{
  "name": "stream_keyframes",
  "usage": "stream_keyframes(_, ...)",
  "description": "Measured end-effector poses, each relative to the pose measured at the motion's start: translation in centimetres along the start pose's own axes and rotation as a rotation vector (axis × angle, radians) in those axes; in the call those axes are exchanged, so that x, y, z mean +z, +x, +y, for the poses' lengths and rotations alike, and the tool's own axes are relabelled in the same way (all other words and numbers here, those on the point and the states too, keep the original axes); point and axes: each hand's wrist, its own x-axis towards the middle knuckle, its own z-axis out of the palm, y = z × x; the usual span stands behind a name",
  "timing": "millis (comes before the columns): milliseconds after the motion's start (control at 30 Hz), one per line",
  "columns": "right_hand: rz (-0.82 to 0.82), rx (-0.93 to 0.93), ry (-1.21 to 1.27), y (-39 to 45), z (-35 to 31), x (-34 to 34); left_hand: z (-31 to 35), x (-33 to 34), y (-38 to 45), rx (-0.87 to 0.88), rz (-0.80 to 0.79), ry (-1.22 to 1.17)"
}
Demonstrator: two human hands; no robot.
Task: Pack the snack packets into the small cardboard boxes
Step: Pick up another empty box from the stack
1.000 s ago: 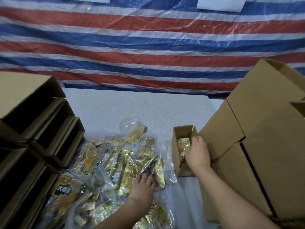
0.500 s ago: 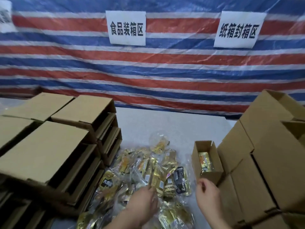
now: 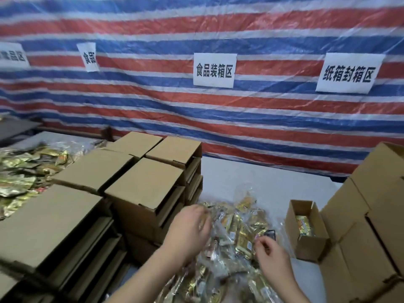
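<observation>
A heap of gold snack packets [image 3: 238,226] in clear wrappers lies on the white table in front of me. My left hand [image 3: 188,228] hovers over the heap's left side with its fingers bent down into the packets; it is blurred, so any hold is unclear. My right hand [image 3: 271,254] sits over the heap's right side, fingers loosely curled, next to a dark packet [image 3: 270,234], with nothing visibly in it. To the right stands a small open cardboard box [image 3: 293,224] with an orange-gold packet [image 3: 305,225] upright inside.
Stacks of small cardboard boxes [image 3: 144,189] fill the left. More packets [image 3: 19,171] lie at far left. Large cardboard cartons [image 3: 371,215] stand at the right. A striped tarp with paper signs [image 3: 214,69] hangs behind the table [image 3: 262,176].
My right hand left the small box and came back over the heap. My left hand shifted up and left across the packets. The view has tilted upward, showing the signs.
</observation>
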Motion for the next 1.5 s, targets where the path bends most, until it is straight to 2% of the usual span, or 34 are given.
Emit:
stream_keyframes(100,-0.017,0.004,-0.025,-0.8,-1.3,0.8,-1.9,-4.3,1.5,-0.012,0.174,0.058)
stream_keyframes(167,-0.036,-0.007,-0.031,-1.2,-2.5,1.3,-3.7,-6.3,3.0,-0.108,0.186,0.161)
stream_keyframes(267,-0.084,-0.055,-0.066,-1.4,-4.4,1.9,-6.0,-7.3,4.9,-0.274,0.039,0.32)
stream_keyframes(400,-0.115,-0.101,-0.068,-1.2,-6.7,2.8,-8.4,-5.9,5.5,-0.374,-0.205,0.486)
stream_keyframes(500,-0.142,-0.103,-0.083,-1.0,-7.7,3.4,-9.0,-5.0,5.0,-0.422,-0.275,0.553)
stream_keyframes(633,-0.166,-0.127,-0.144,-1.1,-8.6,3.9,-7.5,-5.1,4.8,-0.408,-0.245,0.595)
stream_keyframes(800,-0.161,-0.2,-0.111,-0.4,-10.7,3.0,-5.0,-7.9,3.9,-0.281,-0.061,0.693)
stream_keyframes(933,-0.034,-0.298,-0.037,0.6,-14.7,0.0,-1.8,-11.1,3.5,-0.186,-0.001,0.536)
stream_keyframes(1067,0.066,-0.434,-0.047,0.8,-18.3,-4.3,1.9,-12.5,2.4,0.0,-0.069,0.246)
stream_keyframes(1133,-0.01,-0.468,-0.206,0.6,-18.7,-6.1,3.1,-11.7,1.7,0.08,-0.143,0.164)
stream_keyframes(1200,-0.152,-0.475,-0.392,0.0,-17.9,-7.3,3.8,-10.4,1.2,0.12,-0.235,0.103)
stream_keyframes(1333,-0.392,-0.388,-0.507,-2.4,-13.7,-8.1,4.0,-7.0,0.3,0.123,-0.403,0.015)
stream_keyframes(1500,-0.396,-0.363,-0.668,-4.9,-5.6,-5.7,3.0,-0.5,-2.8,0.13,-0.599,-0.071)
